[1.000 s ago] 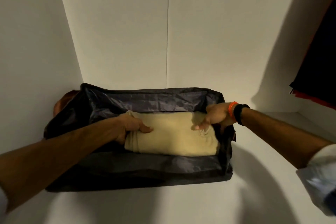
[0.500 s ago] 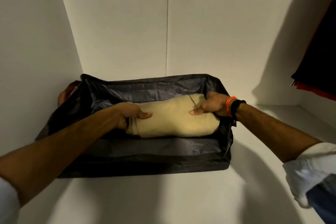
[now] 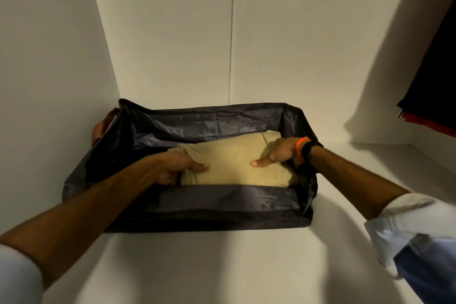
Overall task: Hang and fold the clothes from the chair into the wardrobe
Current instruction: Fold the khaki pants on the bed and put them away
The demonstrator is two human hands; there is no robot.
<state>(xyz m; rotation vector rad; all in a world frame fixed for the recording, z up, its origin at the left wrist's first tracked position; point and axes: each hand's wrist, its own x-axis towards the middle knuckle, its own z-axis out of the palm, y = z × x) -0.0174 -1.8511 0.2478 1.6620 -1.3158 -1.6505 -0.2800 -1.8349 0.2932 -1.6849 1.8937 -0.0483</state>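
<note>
No writing to read anywhere here: nothing legible on the dark fabric storage box point(image 3: 222, 207), nothing on the folded beige garment point(image 3: 234, 155), no lettering on the orange wristband point(image 3: 301, 143) or the black watch point(image 3: 309, 150), and the white wardrobe walls point(image 3: 172, 32) carry no label or sign.

Folded garment point(image 3: 232, 158) was plain tan. Storage bag point(image 3: 209, 207) was dark grey, glossy lining. Wardrobe shelf point(image 3: 222, 266) was white. Wristband point(image 3: 301, 143) was orange. Hanging cloth point(image 3: 436, 91) was black with red edge.
</note>
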